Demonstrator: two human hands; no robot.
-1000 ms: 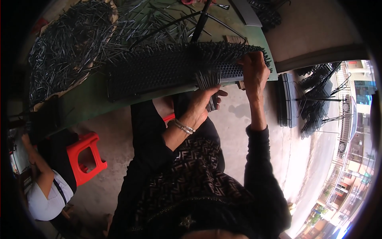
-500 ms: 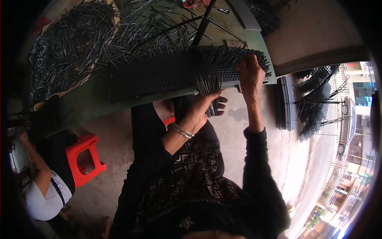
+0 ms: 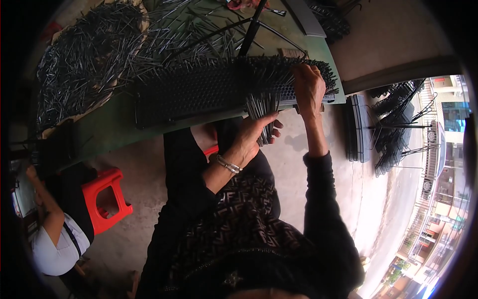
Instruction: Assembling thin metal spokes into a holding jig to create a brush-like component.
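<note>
The left hand (image 3: 250,132) pinches thin sticks (image 3: 259,105) in its grip, and the right hand (image 3: 310,92) is at the holey black board (image 3: 199,92), its grip too hidden to tell.

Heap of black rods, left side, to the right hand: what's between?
Head view: loose rods, then the dark perforated board, which extends past the right hand.

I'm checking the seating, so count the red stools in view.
1 for certain: the red stool at left, beside the person in white. A second may be mostly hidden: a red edge shows between the wearer's legs, too little to tell.
</note>
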